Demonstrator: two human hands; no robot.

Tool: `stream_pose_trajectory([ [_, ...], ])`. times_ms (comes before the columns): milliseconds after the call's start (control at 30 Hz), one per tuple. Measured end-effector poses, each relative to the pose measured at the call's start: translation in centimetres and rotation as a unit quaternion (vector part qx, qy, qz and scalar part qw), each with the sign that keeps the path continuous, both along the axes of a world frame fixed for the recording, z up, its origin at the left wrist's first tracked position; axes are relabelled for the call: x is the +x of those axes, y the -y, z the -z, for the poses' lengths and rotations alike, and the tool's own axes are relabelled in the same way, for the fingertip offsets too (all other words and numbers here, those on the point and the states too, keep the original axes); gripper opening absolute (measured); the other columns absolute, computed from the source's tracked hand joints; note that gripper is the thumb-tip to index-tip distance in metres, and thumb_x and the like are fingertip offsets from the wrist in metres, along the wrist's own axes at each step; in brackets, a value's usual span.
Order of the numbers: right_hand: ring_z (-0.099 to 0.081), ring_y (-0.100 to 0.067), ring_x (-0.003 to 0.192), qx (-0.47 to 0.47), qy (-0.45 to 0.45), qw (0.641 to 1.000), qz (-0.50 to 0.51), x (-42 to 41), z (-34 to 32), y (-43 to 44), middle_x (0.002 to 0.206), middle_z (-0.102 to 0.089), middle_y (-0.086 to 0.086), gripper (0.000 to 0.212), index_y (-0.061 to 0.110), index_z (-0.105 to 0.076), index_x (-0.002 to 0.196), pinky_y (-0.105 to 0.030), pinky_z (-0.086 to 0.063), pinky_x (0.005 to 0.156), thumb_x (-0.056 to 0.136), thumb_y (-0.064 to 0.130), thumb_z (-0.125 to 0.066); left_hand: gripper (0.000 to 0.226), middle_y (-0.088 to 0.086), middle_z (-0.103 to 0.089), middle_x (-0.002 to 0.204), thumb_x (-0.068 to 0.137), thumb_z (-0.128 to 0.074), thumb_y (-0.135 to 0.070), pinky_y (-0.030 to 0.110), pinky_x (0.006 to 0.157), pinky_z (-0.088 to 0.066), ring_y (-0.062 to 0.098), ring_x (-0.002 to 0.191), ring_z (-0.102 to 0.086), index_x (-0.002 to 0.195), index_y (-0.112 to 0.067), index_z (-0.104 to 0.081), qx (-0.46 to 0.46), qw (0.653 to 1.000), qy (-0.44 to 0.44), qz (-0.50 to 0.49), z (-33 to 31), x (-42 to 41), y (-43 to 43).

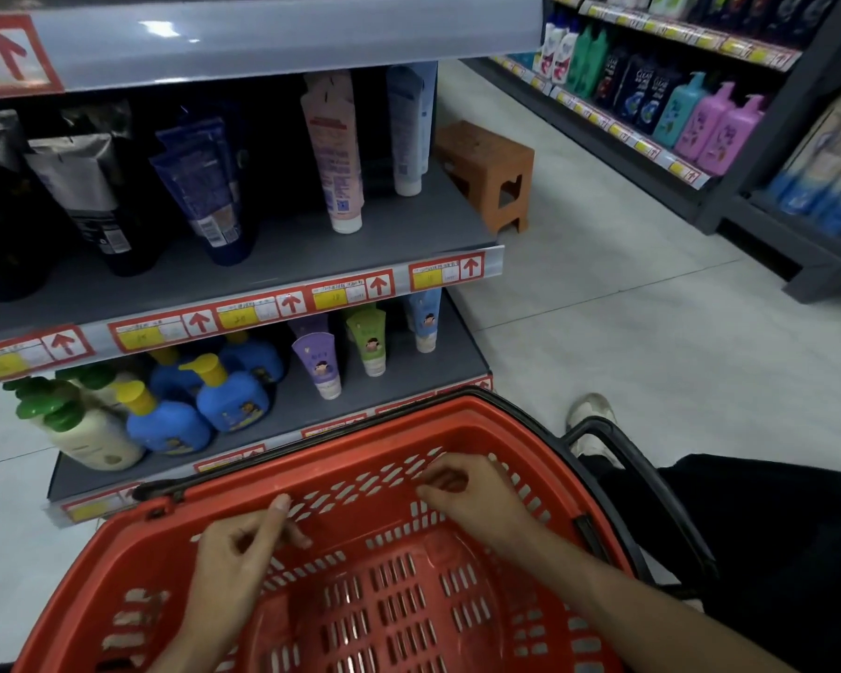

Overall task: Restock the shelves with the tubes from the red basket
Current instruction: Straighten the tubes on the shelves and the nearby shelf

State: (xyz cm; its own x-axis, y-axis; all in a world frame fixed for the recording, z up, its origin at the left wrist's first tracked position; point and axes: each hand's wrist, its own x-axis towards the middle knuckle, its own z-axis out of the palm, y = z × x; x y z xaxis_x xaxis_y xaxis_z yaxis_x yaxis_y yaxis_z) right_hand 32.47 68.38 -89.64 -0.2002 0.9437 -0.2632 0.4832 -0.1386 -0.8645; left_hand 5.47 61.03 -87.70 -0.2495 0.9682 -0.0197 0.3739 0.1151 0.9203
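Note:
The red basket [132, 541] sits right in front of me with no tubes showing inside it. My left hand [236, 558] hovers over its near left part, fingers loosely curled and holding nothing. My right hand [472, 493] hangs over the far right part of the basket, fingers also loosely curled and empty. On the middle shelf [273, 264] stand a pink tube [333, 153], a white-blue tube [409, 128], dark blue tubes [205, 187] and black tubes [88, 196]. The lower shelf holds a purple tube [319, 364], a green tube [371, 342] and a light blue tube [424, 320].
Blue pump bottles [229, 398] and green-capped cream bottles [83, 434] fill the lower shelf's left. An orange plastic stool [489, 172] stands on the aisle floor beyond the shelf end. Shampoo shelves [651, 99] line the right. My shoe [591, 415] and dark trouser leg are beside the basket.

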Motion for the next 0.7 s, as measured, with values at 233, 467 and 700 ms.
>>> stream_pose_trajectory([
  [233,-0.067,0.006,0.087,0.034,-0.009,0.999,0.030,-0.6,-0.1,-2.3,0.089,-0.075,0.019,0.011,0.028,-0.079,0.094,-0.012,-0.052,0.080,0.084,0.031,-0.079,0.043,0.000,-0.076,0.069,0.102,-0.056,-0.030,0.039,0.069,-0.051,0.027,0.072,-0.070,0.066,-0.026,-0.079,0.039,0.998,-0.033,-0.047,0.3,-1.6,-2.7],
  [467,-0.069,0.004,0.083,0.049,-0.027,0.998,0.038,-1.7,-0.4,-4.7,0.088,-0.076,0.015,0.014,0.025,-0.080,0.095,-0.008,-0.051,0.074,0.083,0.032,-0.081,0.039,-0.003,-0.078,0.079,0.102,-0.053,-0.026,0.018,0.079,-0.053,0.006,0.078,-0.072,0.075,-0.011,-0.078,0.080,0.994,0.003,-0.077,-0.8,-3.1,-4.6],
  [700,-0.069,0.001,0.091,0.062,-0.012,0.998,0.017,-3.9,0.2,-6.8,0.096,-0.075,0.020,0.021,0.033,-0.078,0.097,-0.028,-0.057,0.089,0.078,0.039,-0.081,0.041,0.001,-0.079,0.084,0.104,-0.051,-0.034,0.022,0.080,-0.053,0.019,0.084,-0.072,0.082,-0.013,-0.079,0.060,0.994,-0.019,-0.092,-1.0,-6.2,-5.2],
])
